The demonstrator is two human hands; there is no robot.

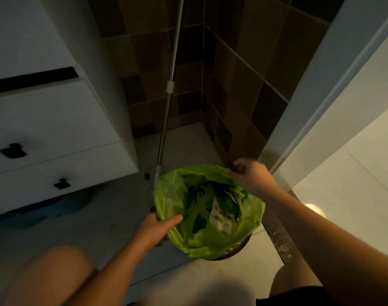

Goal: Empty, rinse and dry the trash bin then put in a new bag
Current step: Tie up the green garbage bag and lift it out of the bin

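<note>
A round trash bin (239, 252) stands on the floor in front of me, lined with a bright green plastic bag (188, 233) folded over its rim. Inside the bag lies paper and packaging trash (221, 217). My left hand (154, 228) grips the near-left edge of the bag at the rim, thumb lying inside on the plastic. My right hand (250, 175) pinches the far-right edge of the bag with curled fingers. Only a dark strip of the bin shows under the bag.
A white cabinet with black-handled drawers (56, 140) stands at the left. A mop handle (168, 102) leans in the dark tiled corner behind the bin. A white door frame (321, 96) rises at the right. My knees (47, 274) fill the bottom of the view.
</note>
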